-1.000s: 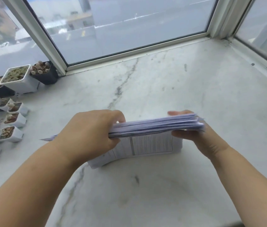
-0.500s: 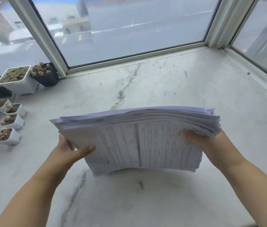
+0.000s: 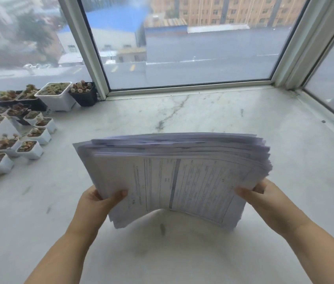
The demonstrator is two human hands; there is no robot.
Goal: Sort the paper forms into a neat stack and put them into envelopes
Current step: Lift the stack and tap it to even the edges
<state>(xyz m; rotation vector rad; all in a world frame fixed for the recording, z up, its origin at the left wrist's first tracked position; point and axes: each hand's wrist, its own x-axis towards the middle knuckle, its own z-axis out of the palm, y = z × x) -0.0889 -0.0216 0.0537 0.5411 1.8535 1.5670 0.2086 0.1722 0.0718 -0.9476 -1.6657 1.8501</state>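
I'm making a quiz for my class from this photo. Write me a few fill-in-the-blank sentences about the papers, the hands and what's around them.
1. The stack of papers is held by ____ hands, the left hand and the right hand.
2. The small plant pots stand to the person's ____.
3. The marble ledge ends at a ____.

Missing words: two; left; window

- Soft, even daylight pours through the window (image 3: 182,48), bright and flat.
- Faint shadow under the paper stack (image 3: 174,181).
- Wide-angle bending at edges; outside view smeared.
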